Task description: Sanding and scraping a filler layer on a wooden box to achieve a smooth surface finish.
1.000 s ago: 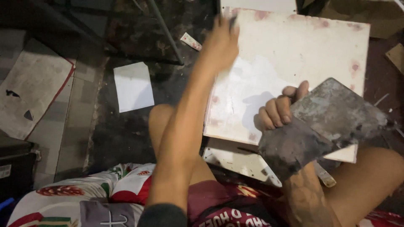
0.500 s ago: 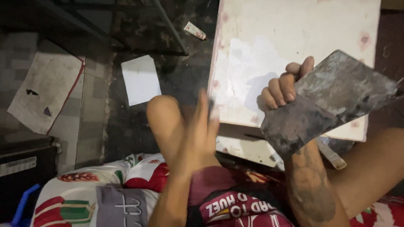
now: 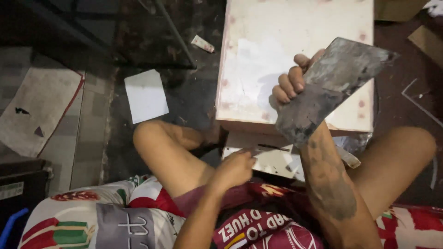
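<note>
Currently your right hand (image 3: 295, 85) clamps its fingers on the gray trowel (image 3: 330, 87) above the white board (image 3: 286, 64); your left hand (image 3: 233, 168), fingers curled together, touches the small white panel (image 3: 272, 159).

grey trowel (image 3: 332, 87) (mottled), white board (image 3: 258, 60)

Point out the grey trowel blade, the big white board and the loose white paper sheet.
grey trowel blade (image 3: 330, 90), head view, middle of the flat face.
big white board (image 3: 258, 60), head view, bare left part.
white paper sheet (image 3: 146, 95), head view, centre.
</note>
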